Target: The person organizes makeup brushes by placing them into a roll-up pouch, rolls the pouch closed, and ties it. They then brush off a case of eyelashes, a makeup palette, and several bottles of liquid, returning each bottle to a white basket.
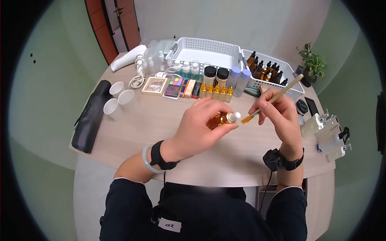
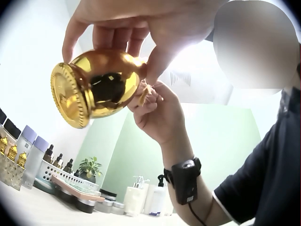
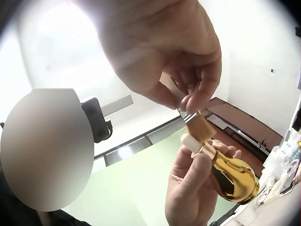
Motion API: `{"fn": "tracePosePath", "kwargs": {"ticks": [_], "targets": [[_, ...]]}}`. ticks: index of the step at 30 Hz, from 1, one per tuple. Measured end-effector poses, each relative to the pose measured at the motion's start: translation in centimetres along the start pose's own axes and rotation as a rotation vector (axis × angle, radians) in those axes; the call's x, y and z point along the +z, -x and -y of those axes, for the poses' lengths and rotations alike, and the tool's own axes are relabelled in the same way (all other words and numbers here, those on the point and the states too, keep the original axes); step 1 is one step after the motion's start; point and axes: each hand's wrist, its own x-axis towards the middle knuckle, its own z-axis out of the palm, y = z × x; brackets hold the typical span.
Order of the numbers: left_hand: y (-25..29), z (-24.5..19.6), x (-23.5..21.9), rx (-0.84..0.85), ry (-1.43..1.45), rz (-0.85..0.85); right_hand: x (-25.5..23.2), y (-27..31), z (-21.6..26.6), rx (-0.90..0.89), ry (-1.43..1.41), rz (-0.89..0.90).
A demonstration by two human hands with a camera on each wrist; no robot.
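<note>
My left hand (image 1: 197,126) grips a shiny gold dropper bottle (image 1: 215,121) tipped on its side, its white rubber bulb pointing right. In the left wrist view the bottle (image 2: 106,84) shows a rounded body and a beaded, flared base. Held like a pen in my right hand (image 1: 283,116) is a flat brush (image 1: 286,88) with a pale wooden handle. Its tan bristles (image 1: 246,119) point down and left, close beside the white bulb. From the right wrist, the bristles (image 3: 201,128) overlap the bottle's neck, just past the bulb (image 3: 189,142).
Amber dropper bottles (image 1: 269,72) fill a white basket (image 1: 295,91) at back right, beside another white basket (image 1: 209,41). Small gold-capped bottles (image 1: 216,93), jars and palettes line the table's middle. White cups (image 1: 111,107) and a black roll (image 1: 92,116) lie left; pump bottles (image 1: 329,140) stand right.
</note>
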Motion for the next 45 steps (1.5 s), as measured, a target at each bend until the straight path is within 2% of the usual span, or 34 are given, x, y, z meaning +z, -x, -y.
{"fn": "tracePosePath", "kwargs": {"ticks": [2,3,5,6,9,11,12,13,14,15,17,19,20,21,23,24,26,27,29,31,33,35,36,37,39,41,43,44,45], "targets": [[0.0,0.5,-0.7,-0.155,0.295,-0.102,0.5,-0.5,0.1,0.040,-0.102,0.008],[0.0,0.7,-0.9,-0.148,0.304,-0.108,1.3,-0.7,0.3,0.039,-0.089,0.007],[0.0,1.3,-1.3,-0.203,0.397,-0.095,3.7,-0.9,0.8,-0.227,-0.119,-0.107],[0.0,1.5,-1.5,-0.202,0.403,-0.099,4.3,-1.2,1.0,-0.331,-0.005,-0.069],[-0.4,2.5,-2.2,-0.227,0.494,-0.106,4.6,-2.9,2.0,-0.707,0.694,0.090],[-0.6,3.3,-2.5,-0.258,0.718,-0.110,3.2,-3.3,2.1,-0.632,0.642,0.137],[-0.7,3.2,-3.1,-0.255,0.715,-0.115,2.5,-3.6,1.4,-0.575,0.570,0.091],[-0.9,2.5,-3.9,-0.365,0.813,-0.063,2.1,-4.0,1.0,-0.481,0.428,0.094],[-0.9,2.2,-4.4,-0.477,0.910,-0.007,2.3,-4.1,0.4,-0.432,0.277,0.020],[-1.0,2.4,-4.4,-0.480,0.908,-0.009,2.6,-4.2,0.0,-0.378,0.125,-0.055],[-1.1,3.3,-4.1,-0.520,1.260,0.068,4.0,-4.7,-0.1,-0.424,0.051,-0.055],[-1.0,3.7,-3.4,-0.537,1.362,0.058,5.5,-4.9,0.0,-0.406,-0.051,-0.060],[-1.1,3.7,-3.5,-0.564,1.464,0.006,6.1,-5.1,-0.2,-0.441,-0.049,-0.017],[-1.2,3.8,-3.5,-0.588,1.565,-0.050,6.2,-5.0,-1.0,-0.434,0.085,-0.024],[-1.4,4.7,-2.9,-0.572,1.508,-0.115,6.8,-4.7,-0.8,-0.499,0.325,0.102],[-1.4,5.2,-2.6,-0.586,1.547,-0.113,6.7,-4.6,-0.2,-0.501,0.323,0.108],[-1.4,5.3,-2.4,-0.623,1.558,-0.110,6.2,-4.2,1.1,-0.387,0.446,0.446],[-1.5,5.4,-2.4,-0.629,1.560,-0.108,6.2,-4.3,0.7,-0.382,0.444,0.444],[-1.4,5.2,-2.5,-0.667,1.576,-0.107,6.1,-5.0,-0.2,-0.505,0.225,0.116],[-1.0,4.9,-2.6,-0.716,1.543,-0.105,5.9,-5.7,-0.4,-0.441,0.348,-0.092],[-1.0,5.5,-2.5,-0.705,1.619,-0.131,5.9,-6.1,-1.7,-0.553,0.407,0.059],[-0.9,6.4,-2.2,-0.726,1.662,-0.172,5.6,-5.2,-0.2,-0.489,0.526,0.407],[-1.0,6.3,-2.1,-0.737,1.669,-0.217,5.6,-5.0,0.0,-0.379,0.414,0.572],[-1.1,6.4,-2.0,-0.751,1.674,-0.256,5.5,-5.1,-0.2,-0.377,0.413,0.573],[-1.0,6.3,-1.6,-0.785,1.674,-0.239,5.2,-5.4,-0.6,-0.488,0.305,0.334],[-1.0,5.8,-1.5,-0.848,1.628,-0.213,5.4,-6.5,-0.5,-0.488,0.310,0.060],[-1.0,5.7,-1.7,-0.867,1.650,-0.172,5.4,-7.4,-0.8,-0.480,0.480,0.040],[-1.0,5.8,-1.9,-0.860,1.675,-0.108,5.5,-7.2,-0.5,-0.481,0.478,0.043],[-1.0,5.9,-2.0,-0.854,1.701,-0.046,5.5,-6.7,0.0,-0.449,0.545,0.198]]}}
